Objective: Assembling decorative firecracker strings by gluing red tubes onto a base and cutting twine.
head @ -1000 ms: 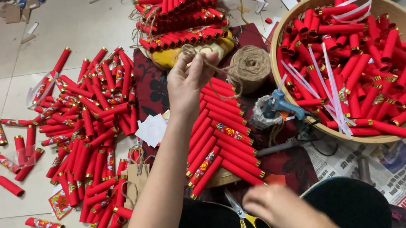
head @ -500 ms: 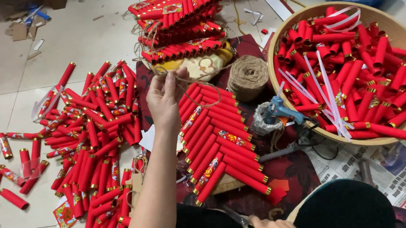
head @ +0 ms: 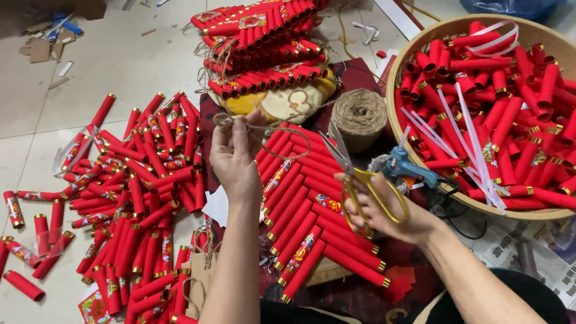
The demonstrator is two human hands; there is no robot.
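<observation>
Twine (head: 268, 130): pinched in the left hand (head: 236, 161) — looped just above the tube bundle (head: 317, 211)
Scissors (head: 357, 177): gripped by the right hand (head: 384, 209) — blades up, between both hands
Bundle: beneath both hands

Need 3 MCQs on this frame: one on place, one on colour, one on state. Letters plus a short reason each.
1. Where is the twine ball?
A. inside the basket
B. between the tied bundle and the round basket
C. on the newspaper

2. What colour are the scissors' handles?
A. yellow
B. blue
C. red

3. What is the left hand doing?
A. resting flat
B. pinching twine above the bundle
C. holding a glue gun

Answers:
B, it sits left of the basket rim and right of the tied bundle.
A, the right hand grips the scissors by yellow loops.
B, the left hand fingers hold a strand of twine.
</observation>
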